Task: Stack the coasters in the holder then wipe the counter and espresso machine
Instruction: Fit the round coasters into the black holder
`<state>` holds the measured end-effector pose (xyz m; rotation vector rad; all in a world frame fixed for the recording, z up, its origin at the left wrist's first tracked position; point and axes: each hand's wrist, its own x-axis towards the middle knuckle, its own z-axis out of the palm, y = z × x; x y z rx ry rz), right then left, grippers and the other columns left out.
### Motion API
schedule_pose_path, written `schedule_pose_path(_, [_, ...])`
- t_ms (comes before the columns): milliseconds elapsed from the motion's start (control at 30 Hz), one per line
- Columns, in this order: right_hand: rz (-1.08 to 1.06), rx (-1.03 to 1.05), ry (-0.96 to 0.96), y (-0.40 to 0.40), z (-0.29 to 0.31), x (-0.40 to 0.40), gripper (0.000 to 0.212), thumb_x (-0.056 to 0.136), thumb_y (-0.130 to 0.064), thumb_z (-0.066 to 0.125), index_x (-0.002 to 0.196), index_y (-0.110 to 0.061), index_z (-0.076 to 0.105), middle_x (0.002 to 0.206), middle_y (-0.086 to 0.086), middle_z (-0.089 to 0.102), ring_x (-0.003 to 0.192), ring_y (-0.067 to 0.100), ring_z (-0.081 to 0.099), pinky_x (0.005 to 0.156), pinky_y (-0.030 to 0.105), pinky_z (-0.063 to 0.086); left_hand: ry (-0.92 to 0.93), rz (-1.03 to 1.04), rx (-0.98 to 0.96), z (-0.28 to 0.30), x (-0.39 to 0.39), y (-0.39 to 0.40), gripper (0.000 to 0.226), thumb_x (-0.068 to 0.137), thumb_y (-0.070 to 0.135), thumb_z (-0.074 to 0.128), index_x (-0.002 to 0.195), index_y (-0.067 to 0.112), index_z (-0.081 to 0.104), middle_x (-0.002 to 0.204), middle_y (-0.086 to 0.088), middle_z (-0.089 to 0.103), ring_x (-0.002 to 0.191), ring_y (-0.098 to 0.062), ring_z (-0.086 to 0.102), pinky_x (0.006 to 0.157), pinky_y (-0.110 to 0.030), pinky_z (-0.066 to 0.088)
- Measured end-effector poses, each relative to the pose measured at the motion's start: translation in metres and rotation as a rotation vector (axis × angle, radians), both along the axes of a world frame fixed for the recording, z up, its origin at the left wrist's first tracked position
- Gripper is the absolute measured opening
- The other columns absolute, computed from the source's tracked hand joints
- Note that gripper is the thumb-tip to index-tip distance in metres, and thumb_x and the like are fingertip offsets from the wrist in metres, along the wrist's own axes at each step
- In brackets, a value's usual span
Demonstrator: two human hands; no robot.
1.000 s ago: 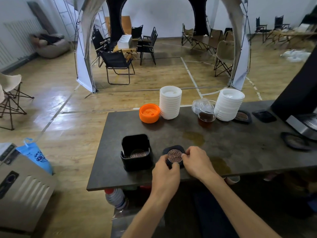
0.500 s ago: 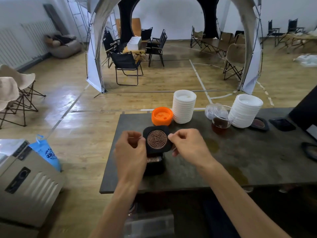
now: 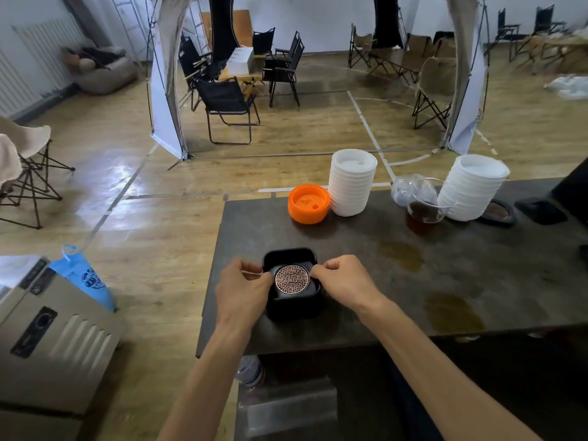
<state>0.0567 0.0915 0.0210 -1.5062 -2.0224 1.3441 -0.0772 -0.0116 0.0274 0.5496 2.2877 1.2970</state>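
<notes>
A black coaster (image 3: pixel 292 279) with a round copper lattice centre sits in the top of the black square holder (image 3: pixel 292 308) near the counter's left front. My left hand (image 3: pixel 243 289) pinches its left edge and my right hand (image 3: pixel 342 283) pinches its right edge. Two more dark coasters, one (image 3: pixel 498 211) beside the right lid stack and another (image 3: pixel 541 211) further right, lie at the back right of the dark counter (image 3: pixel 381 281). The espresso machine (image 3: pixel 574 192) shows only as a black edge at the far right.
An orange lid (image 3: pixel 308 203), two stacks of white lids (image 3: pixel 351 183) (image 3: pixel 474 186) and a glass pitcher of dark liquid (image 3: pixel 423 208) stand along the counter's back. Brown wet patches (image 3: pixel 401 254) (image 3: pixel 451 311) lie on the counter right of the holder. A grey appliance (image 3: pixel 47 338) stands on the floor at left.
Both hands lifted the coaster off the counter, carried it left over the holder, and have lowered it into the holder's top.
</notes>
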Motion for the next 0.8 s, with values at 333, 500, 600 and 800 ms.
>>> schedule_pose_path(333, [0.07, -0.106, -0.04, 0.002, -0.004, 0.002, 0.044, 0.091, -0.042, 0.056, 0.074, -0.004, 0.069, 0.057, 0.005, 0.061, 0.05, 0.018, 0.058, 0.049, 0.03, 0.046, 0.009, -0.115, -0.094, -0.005, -0.006, -0.004, 0.012, 0.084, 0.032, 0.068, 0.087, 0.021, 0.064, 0.085, 0.003, 0.069, 0.082, -0.011, 0.063, 0.067, -0.031, 0.048])
schedule_pose_path(500, [0.041, -0.104, 0.0, -0.001, -0.004, 0.005, 0.042, 0.091, -0.044, 0.058, 0.08, -0.004, 0.068, 0.064, 0.008, 0.067, 0.056, 0.022, 0.066, 0.046, 0.026, 0.047, 0.037, -0.153, -0.095, -0.004, -0.01, -0.01, 0.023, 0.084, 0.047, 0.066, 0.085, 0.024, 0.066, 0.085, 0.006, 0.07, 0.083, -0.012, 0.066, 0.075, -0.037, 0.054])
schedule_pose_path(600, [0.0, -0.126, 0.079, -0.006, -0.001, 0.01, 0.042, 0.092, -0.049, 0.059, 0.083, -0.009, 0.067, 0.069, 0.005, 0.07, 0.059, 0.019, 0.072, 0.047, 0.027, 0.052, 0.013, -0.194, -0.063, -0.005, -0.009, -0.021, 0.028, 0.082, 0.053, 0.067, 0.088, 0.026, 0.069, 0.086, 0.008, 0.073, 0.083, -0.011, 0.069, 0.08, -0.042, 0.058])
schedule_pose_path(800, [0.0, 0.025, 0.058, -0.036, 0.004, 0.017, 0.038, 0.083, -0.051, 0.066, 0.081, -0.014, 0.073, 0.073, 0.002, 0.073, 0.067, 0.015, 0.072, 0.065, 0.04, 0.062, 0.078, -0.25, 0.008, -0.005, 0.007, -0.041, 0.02, 0.086, 0.04, 0.071, 0.102, 0.028, 0.071, 0.091, 0.011, 0.074, 0.088, 0.0, 0.067, 0.081, -0.03, 0.054])
